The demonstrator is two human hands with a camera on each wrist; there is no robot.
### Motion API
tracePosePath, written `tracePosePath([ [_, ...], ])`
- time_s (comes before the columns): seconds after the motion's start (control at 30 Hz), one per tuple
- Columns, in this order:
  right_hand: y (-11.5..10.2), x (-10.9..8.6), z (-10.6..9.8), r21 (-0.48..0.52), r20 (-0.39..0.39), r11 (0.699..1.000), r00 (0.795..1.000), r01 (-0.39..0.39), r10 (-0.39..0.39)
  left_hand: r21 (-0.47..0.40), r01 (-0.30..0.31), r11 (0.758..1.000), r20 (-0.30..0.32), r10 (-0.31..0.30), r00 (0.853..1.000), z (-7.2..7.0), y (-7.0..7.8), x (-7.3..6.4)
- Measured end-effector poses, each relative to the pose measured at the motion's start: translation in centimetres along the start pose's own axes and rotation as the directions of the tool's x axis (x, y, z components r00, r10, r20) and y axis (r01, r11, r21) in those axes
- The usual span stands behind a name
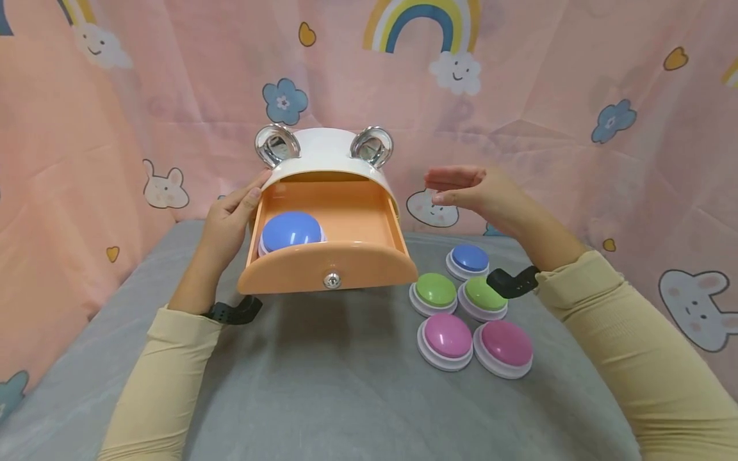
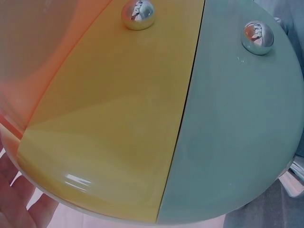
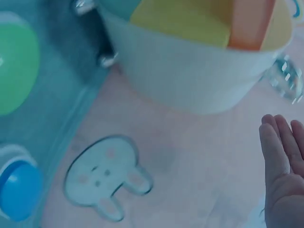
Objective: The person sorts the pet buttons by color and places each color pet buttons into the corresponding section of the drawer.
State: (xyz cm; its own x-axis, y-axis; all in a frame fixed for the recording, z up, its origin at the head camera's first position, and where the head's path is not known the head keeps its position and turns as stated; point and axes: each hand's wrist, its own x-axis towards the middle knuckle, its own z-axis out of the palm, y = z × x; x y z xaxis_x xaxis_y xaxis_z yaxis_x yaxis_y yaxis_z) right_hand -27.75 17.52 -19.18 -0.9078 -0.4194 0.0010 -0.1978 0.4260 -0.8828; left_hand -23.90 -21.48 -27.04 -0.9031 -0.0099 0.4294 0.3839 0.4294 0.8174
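Observation:
A white rounded toy drawer cabinet (image 1: 323, 144) with shiny silver ring-shaped parts on top stands in the middle of the head view. Its orange top drawer (image 1: 360, 214) is pulled out, and a blue domed push button (image 1: 293, 230) sits inside at the left. My left hand (image 1: 225, 224) rests against the cabinet's left side, fingers mostly straight and thumb near the front edge. The left wrist view shows a yellow drawer (image 2: 114, 104) and a green drawer (image 2: 228, 118), both closed. My right hand (image 1: 478, 192) hovers right of the cabinet, fingers extended, holding nothing.
To the right on the grey cloth (image 1: 323, 397) lie several domed push buttons with white bases: a blue one (image 1: 469, 257), a green one (image 1: 435, 290), another green one (image 1: 484, 293), a pink one (image 1: 448, 335) and a darker pink one (image 1: 507, 342). A pink patterned curtain (image 1: 202, 83) hangs behind.

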Motion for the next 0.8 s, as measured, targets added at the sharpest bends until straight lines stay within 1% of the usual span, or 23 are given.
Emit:
tracePosePath([
  [0.27, 5.2, 0.6, -2.7, -0.019, -0.047, 0.998, 0.997, -0.065, 0.065, 0.004, -0.008, 1.0, 0.005, 0.008, 1.0, -0.1, -0.1, 0.0],
  [0.4, 7.8, 0.6, -4.0, -0.037, -0.089, 0.996, 0.993, -0.083, 0.079, 0.002, -0.008, 1.0, 0.009, 0.008, 1.0, -0.1, -0.1, 0.0],
  [0.5, 9.4, 0.5, -4.8, -0.05, -0.112, 0.992, 0.988, -0.112, 0.106, -0.003, -0.009, 1.0, 0.009, 0.009, 1.0, -0.1, -0.1, 0.1],
  [0.7, 12.6, 0.3, -5.9, -0.044, -0.104, 0.989, 0.985, -0.144, 0.139, -0.008, -0.025, 1.0, 0.01, 0.025, 1.0, -0.1, -0.2, 0.1],
  [0.8, 14.2, 0.3, -6.0, -0.073, -0.091, 0.982, 0.982, -0.171, 0.165, -0.008, -0.027, 1.0, 0.006, 0.027, 1.0, 0.0, -0.2, 0.1],
])
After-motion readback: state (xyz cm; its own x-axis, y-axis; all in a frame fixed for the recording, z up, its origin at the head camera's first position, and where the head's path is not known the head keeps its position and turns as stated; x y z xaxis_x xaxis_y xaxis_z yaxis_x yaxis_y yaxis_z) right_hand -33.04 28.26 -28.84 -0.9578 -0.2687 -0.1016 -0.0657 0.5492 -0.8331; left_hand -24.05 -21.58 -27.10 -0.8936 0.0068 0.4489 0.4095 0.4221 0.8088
